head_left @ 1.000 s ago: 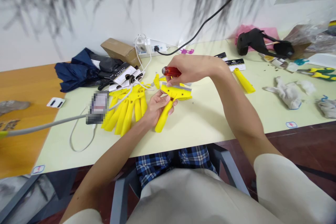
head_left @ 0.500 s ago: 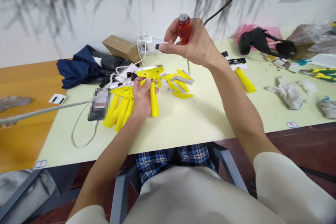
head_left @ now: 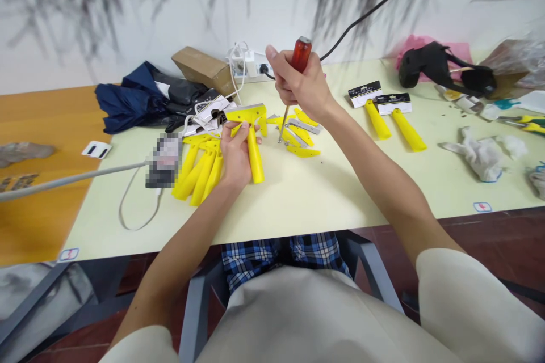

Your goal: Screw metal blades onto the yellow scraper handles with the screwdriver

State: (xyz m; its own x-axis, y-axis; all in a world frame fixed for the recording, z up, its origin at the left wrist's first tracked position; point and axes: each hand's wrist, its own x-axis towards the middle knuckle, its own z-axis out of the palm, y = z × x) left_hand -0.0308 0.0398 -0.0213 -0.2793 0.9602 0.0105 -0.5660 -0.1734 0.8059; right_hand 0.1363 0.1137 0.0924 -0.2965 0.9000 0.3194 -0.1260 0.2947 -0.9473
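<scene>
My left hand (head_left: 237,153) is closed around a yellow scraper (head_left: 256,159), its wide head with a metal blade facing the wall. In my right hand (head_left: 300,79) is a screwdriver (head_left: 301,54) with a red see-through handle, its shaft slanting down. The tip meets the small screws (head_left: 281,140) lying on the table; whether one clings to it I cannot tell. Yellow cover plates (head_left: 303,152) and metal blades (head_left: 304,126) lie loosely beside the screws. Left of my left hand, several yellow scraper handles (head_left: 198,181) lie in a row.
Two scrapers with black-and-white cards (head_left: 395,104) lie on the right. A power strip (head_left: 251,71), a cardboard box (head_left: 204,71) and a dark blue cloth bundle (head_left: 128,99) stand along the wall. Further right are black straps (head_left: 445,68), a crumpled white glove (head_left: 472,153) and green-yellow pliers (head_left: 525,122).
My right hand has lowered the screwdriver and brought its tip down to the screws on the table. My left hand keeps its hold on the scraper. The view has shifted slightly.
</scene>
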